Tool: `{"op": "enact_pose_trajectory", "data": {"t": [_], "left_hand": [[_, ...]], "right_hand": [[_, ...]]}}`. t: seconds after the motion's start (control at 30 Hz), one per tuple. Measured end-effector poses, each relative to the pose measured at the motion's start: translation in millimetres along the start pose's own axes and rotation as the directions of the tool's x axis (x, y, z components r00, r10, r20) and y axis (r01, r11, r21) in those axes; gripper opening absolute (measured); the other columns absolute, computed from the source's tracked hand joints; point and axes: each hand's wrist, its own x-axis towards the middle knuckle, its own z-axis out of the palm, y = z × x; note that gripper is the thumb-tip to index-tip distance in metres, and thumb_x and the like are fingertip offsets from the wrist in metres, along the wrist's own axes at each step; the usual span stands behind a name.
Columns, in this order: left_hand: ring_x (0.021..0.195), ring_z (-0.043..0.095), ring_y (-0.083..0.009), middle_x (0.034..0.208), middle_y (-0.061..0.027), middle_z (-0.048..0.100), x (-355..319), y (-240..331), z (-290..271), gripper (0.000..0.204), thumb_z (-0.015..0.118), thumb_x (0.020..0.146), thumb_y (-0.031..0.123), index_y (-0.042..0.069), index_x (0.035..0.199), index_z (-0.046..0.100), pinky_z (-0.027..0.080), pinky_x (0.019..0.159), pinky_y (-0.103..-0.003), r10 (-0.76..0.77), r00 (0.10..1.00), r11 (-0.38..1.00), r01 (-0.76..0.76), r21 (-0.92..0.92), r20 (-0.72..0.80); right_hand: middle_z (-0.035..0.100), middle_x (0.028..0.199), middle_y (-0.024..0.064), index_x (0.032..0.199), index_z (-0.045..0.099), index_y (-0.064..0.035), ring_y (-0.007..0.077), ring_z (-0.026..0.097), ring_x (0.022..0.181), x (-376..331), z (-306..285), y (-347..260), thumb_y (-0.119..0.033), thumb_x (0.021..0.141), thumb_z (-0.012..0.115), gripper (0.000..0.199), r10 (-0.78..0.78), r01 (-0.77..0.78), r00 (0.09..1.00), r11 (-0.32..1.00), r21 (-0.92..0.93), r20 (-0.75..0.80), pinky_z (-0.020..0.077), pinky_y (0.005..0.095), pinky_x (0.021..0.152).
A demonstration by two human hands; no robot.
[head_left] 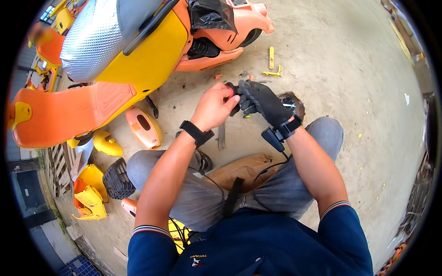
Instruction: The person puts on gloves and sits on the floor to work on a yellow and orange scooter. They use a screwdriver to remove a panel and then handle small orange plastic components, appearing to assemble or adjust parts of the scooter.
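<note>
In front of my knees, my two hands meet. My bare left hand [214, 106] is closed, with a small red and black thing [229, 90] pinched between thumb and fingers; its kind is hard to make out. Against it, my right hand [264, 101] in a black glove has its fingers curled in. Whatever the glove holds blends with its black fabric. Just right of the glove, a round container [299, 108] of small dark and shiny parts stands on the floor, partly covered by my wrist. A flat metal bar [222, 137] lies below the hands.
An orange and yellow scooter [156, 50] takes up the upper left, beside an orange body panel [60, 110]. Yellow plastic pieces [271, 57] lie beyond my hands. An orange and yellow cover [144, 127], a black basket [119, 179] and yellow panels [94, 179] are to the left.
</note>
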Motion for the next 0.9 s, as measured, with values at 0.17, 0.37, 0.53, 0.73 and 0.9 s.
{"op": "enact_pose_trajectory", "data": {"t": [0.17,0.37,0.53,0.73,0.9], "left_hand": [[0.066,0.056,-0.0352,0.073,-0.0187,0.057,-3,9,-2,0.022,0.06,0.089,0.021,0.0,0.085,0.06,0.043,0.061,-0.039,-0.026,0.995,1.0,0.025,0.016,0.097],[0.067,0.059,-0.0329,0.071,-0.0161,0.061,-4,7,2,0.017,0.055,0.083,0.011,0.0,0.096,0.059,0.046,0.063,-0.039,-0.113,0.981,0.994,0.114,0.006,0.158],[0.06,0.062,-0.026,0.067,-0.013,0.062,-7,2,10,0.032,0.049,0.078,0.004,-0.003,0.11,0.053,0.048,0.059,-0.037,-0.133,0.962,0.975,0.17,-0.141,0.24],[0.063,0.063,-0.0316,0.068,-0.0177,0.062,-15,7,18,0.05,0.047,0.077,0.002,-0.006,0.127,0.04,0.048,0.061,-0.04,-0.073,0.954,0.997,0.073,0.011,0.29],[0.088,0.059,-0.0465,0.087,-0.033,0.061,-20,13,31,0.059,0.05,0.076,0.005,-0.012,0.13,0.034,0.046,0.079,-0.05,-0.178,0.918,0.981,0.193,-0.008,0.355]], "right_hand": [[0.061,0.079,0.0008,0.105,0.059,-0.0046,0.007,0.058,0.063,7,-1,5,-0.031,0.093,0.06,0.029,0.05,-0.051,0.999,0.997,-0.058,-0.014,0.0465,0.0199,0.055],[0.06,0.075,0.0034,0.108,0.057,-0.0015,0.0088,0.057,0.06,8,0,9,-0.029,0.09,0.063,0.034,0.079,-0.072,0.994,0.993,-0.099,0.07,0.045,0.0211,0.051],[0.06,0.073,0.0069,0.106,0.055,0.0007,0.0127,0.056,0.053,7,-1,11,-0.022,0.088,0.063,0.03,0.055,-0.049,0.994,0.996,-0.069,0.093,0.0441,0.0259,0.041],[0.062,0.075,0.0072,0.105,0.056,-0.0016,0.0134,0.058,0.056,14,-8,18,-0.021,0.082,0.065,0.031,0.134,-0.065,0.983,0.894,-0.444,0.124,0.0438,0.0273,0.044],[0.065,0.082,0.0207,0.104,0.054,0.0014,0.0313,0.066,0.072,12,-1,29,-0.024,0.079,0.065,0.037,-0.188,-0.056,0.964,0.544,-0.837,-0.187,0.0505,0.0389,0.061]]}}
